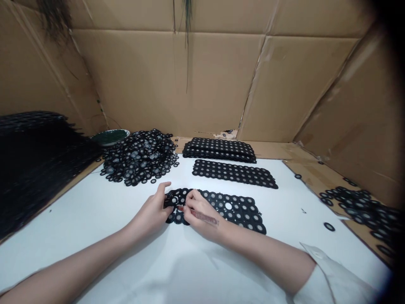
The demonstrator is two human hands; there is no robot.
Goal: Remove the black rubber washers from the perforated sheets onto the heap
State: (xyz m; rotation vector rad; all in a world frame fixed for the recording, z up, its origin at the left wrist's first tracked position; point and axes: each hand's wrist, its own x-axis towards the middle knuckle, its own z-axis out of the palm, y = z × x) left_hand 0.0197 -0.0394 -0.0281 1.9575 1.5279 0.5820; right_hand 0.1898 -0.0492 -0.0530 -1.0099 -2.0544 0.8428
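A sheet of joined black rings with pale grey centres (243, 209) lies flat on the white tabletop in front of me. My left hand (156, 207) is at its left end, thumb and curled fingers gripping the edge while one finger sticks up. Over the left part of the sheet, my right hand (201, 213) is closed round a slim tool with a reddish-brown handle (204, 217). The tool's tip points left toward a ring beside my left thumb; its exact kind is unclear. One opening in the sheet (228, 206) shows bright white.
Behind lie another ring sheet (234, 172) and a stack of sheets (220, 147). A heap of loose black rings (142, 156) stands at back left, beside a green-filled bowl (110, 136) and a tall dark stack (38, 169). More loose rings (360, 207) lie right. Cardboard walls (218, 80) enclose the table.
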